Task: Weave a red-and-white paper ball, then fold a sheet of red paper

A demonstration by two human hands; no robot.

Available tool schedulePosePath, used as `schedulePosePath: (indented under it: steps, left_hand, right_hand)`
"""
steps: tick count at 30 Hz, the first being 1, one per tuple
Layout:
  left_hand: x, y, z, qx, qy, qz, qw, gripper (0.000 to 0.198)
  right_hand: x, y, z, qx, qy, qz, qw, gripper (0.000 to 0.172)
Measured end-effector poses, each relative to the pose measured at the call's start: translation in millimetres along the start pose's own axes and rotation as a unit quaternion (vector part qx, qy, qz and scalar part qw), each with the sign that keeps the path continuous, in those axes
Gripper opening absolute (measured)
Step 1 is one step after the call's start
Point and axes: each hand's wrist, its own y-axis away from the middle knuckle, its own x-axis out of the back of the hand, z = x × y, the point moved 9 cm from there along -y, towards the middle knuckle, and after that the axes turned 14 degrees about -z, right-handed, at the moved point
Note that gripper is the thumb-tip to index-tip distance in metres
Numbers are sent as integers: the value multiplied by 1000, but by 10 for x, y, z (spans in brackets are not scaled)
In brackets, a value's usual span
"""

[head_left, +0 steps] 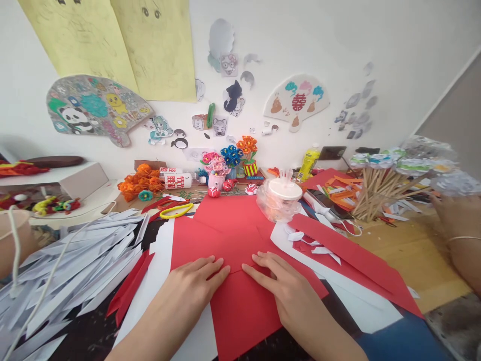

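Red paper (240, 220) lies in front of me, with a crease or sheet edge running between my fingertips. My left hand (193, 286) rests on its left part, fingers stretched out and pressing flat. On the right part lies my right hand (280, 283), its fingers spread and the forefinger pointing towards the left hand. Neither hand grasps anything. White paper (145, 286) shows beneath the red paper on the left. To the right, a folded red sheet (349, 255) lies over more white paper (361, 301).
White paper strips (93, 255) are heaped at left. Yellow-handled scissors (176, 209) lie behind my left hand. A lidded cup in plastic (281, 195) stands at the back. At right, another person's arm (464, 235) is near paper flowers on wooden sticks (376, 193).
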Motion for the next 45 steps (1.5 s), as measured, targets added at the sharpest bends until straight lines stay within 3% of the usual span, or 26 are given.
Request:
schedulePosePath:
  steps: [10, 18, 26, 33, 41, 45]
  left_hand:
    - [44, 78, -66, -29, 33, 24, 999, 52]
    - [56, 92, 7, -54, -31, -9, 998, 43]
    - [-29, 188, -74, -70, -49, 3, 996, 38]
    - [-119, 327, -213, -47, -82, 80, 992, 36]
    - [-38, 530, -288, 1, -61, 111, 992, 50]
    - [-15, 649, -315, -7, -69, 121, 990, 58]
  right_hand:
    - [-34, -4, 6, 1, 4, -15, 1000, 84]
    - [-16, -8, -14, 4, 18, -26, 1000, 82]
    - [-78, -9, 17, -13, 21, -43, 999, 83]
    - [-102, -16, 46, -20, 7, -52, 998, 82]
    - [-98, -25, 35, -10, 3, -48, 999, 81]
    - [-98, -41, 18, -10, 9, -59, 998, 81]
